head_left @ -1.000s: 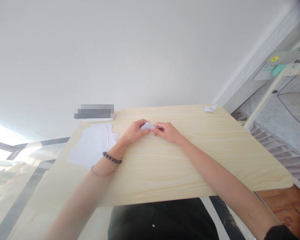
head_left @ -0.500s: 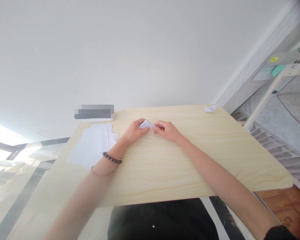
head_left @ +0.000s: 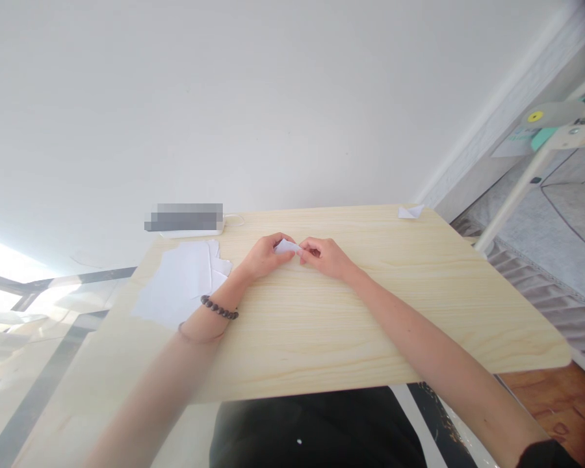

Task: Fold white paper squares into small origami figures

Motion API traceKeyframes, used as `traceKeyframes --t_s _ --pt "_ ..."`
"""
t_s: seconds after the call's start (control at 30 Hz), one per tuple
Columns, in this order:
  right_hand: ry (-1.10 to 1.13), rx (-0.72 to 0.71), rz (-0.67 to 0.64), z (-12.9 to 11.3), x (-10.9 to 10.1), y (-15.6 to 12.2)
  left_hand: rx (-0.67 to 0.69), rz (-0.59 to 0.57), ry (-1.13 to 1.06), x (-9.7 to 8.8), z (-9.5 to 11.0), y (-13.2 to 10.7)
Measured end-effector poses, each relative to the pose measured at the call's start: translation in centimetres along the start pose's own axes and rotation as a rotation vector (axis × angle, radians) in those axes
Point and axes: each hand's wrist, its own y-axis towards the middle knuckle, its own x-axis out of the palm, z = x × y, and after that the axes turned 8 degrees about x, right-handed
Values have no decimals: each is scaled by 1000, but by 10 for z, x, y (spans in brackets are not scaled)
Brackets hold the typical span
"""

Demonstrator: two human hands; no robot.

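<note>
A small piece of folded white paper [head_left: 285, 246] is held between my two hands, over the middle of the table. My left hand [head_left: 266, 255] is closed on its left part, thumb at the near side and fingers behind. The fingertips of my right hand [head_left: 324, 255] pinch the paper's right end. The exact folds are too small to make out. To the left, near my left wrist, lies a pile of white paper sheets [head_left: 180, 279] with uneven edges.
On the far right corner of the pale wooden table [head_left: 419, 292] rests another folded white paper piece [head_left: 411, 212]. A white device [head_left: 195, 233], partly blurred out, stands at the far left with a cable. A wall [head_left: 292, 117] rises behind; a white metal frame [head_left: 517, 188] is at right.
The folded paper has tilted slightly, and its upper tip sits lower now. My left fingers have shifted a little to the right; my right hand has barely moved.
</note>
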Motion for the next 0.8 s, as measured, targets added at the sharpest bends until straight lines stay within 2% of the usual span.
traceKeyframes --t_s 0.37,0.5,0.8 --pt "25 30 -34 0 0 0 -1 19 50 0 2 -1" --pt "19 28 -44 1 0 0 1 -8 25 -1 4 -1" --pt "20 30 1 0 1 1 -8 11 2 -1 1 -1"
